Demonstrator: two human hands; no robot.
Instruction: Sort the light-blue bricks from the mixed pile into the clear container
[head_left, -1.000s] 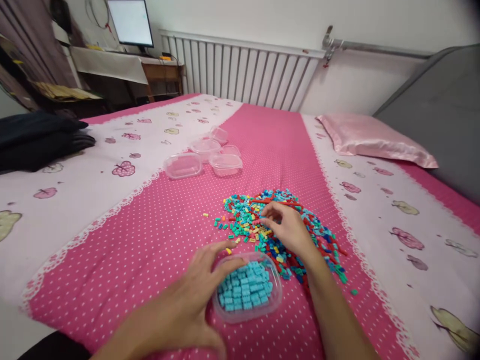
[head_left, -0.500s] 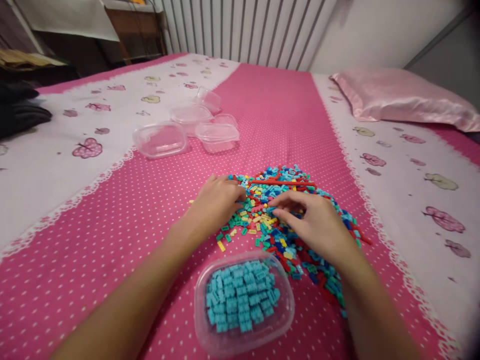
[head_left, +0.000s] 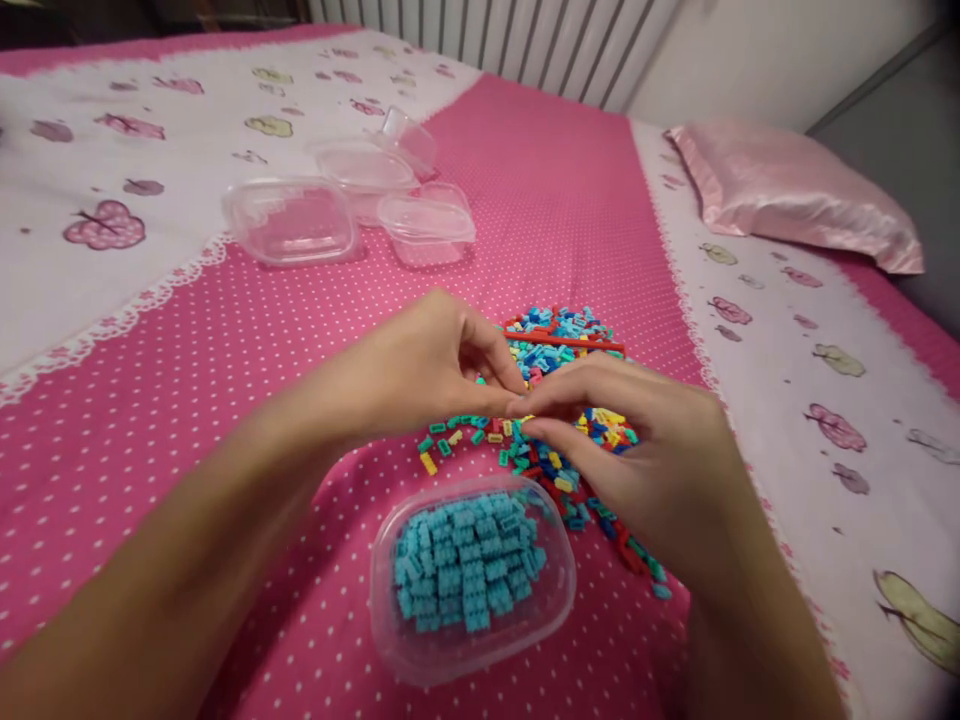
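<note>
My left hand (head_left: pixel 442 365) and my right hand (head_left: pixel 630 430) meet fingertip to fingertip above a pile of small mixed-colour toy bricks (head_left: pixel 559 325). Both hands are closed in a pinch; whatever lies between the fingertips is hidden. Close below them stands a clear plastic container (head_left: pixel 382 610) with light-blue bricks (head_left: pixel 469 560) heaped in it. A long red strip (head_left: pixel 566 341) lies across the far part of the pile, just beyond my fingers. My hands cover the middle of the pile.
Several clear plastic containers (head_left: pixel 292 215) stand together at the far left on the pink dotted bedspread (head_left: pixel 555 190). A pink satin pillow (head_left: pixel 795 195) lies at the far right. Behind the bed is a white slatted panel (head_left: pixel 525 45).
My left hand has left the pile's left side and come to my right hand. Their fingertips now touch. The view has tilted down somewhat.
</note>
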